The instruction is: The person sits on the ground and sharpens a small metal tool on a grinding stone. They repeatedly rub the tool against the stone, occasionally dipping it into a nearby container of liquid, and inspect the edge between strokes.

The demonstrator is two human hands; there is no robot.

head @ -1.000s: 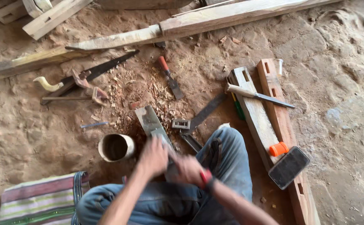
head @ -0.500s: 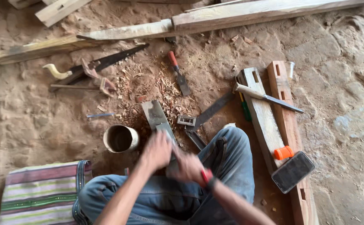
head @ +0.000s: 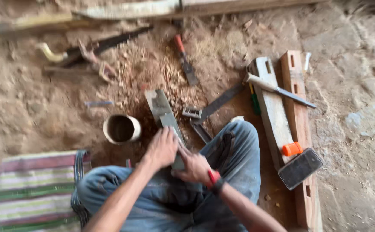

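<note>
We see the fingers of the left hand [head: 162,148] lying together and pressing down on a flat grey blade [head: 166,118], and the right hand [head: 194,166] closes its fingers around the near end of the same blade. Both hands touch each other over it. The blade lies on the ground in front of the knees, tilted, with its far end toward the wood shavings [head: 153,68]. Exactly what kind of piece it is we cannot tell, because the picture is blurred. The right wrist carries a red and black band [head: 214,179].

Just beside the left hand stands 1 small round cup [head: 121,128], open on top. To the right of the blade lies a metal square [head: 215,104], near the knee in blue jeans [head: 239,150]. Further right we see 2 wooden beams [head: 282,111] side by side, with a knife [head: 277,89] across them and a dark phone [head: 300,168] beside an orange cap [head: 291,149]. Far ahead lie a chisel with red handle [head: 184,58] and a saw [head: 105,43]. A striped cloth [head: 37,189] is at our left.
</note>
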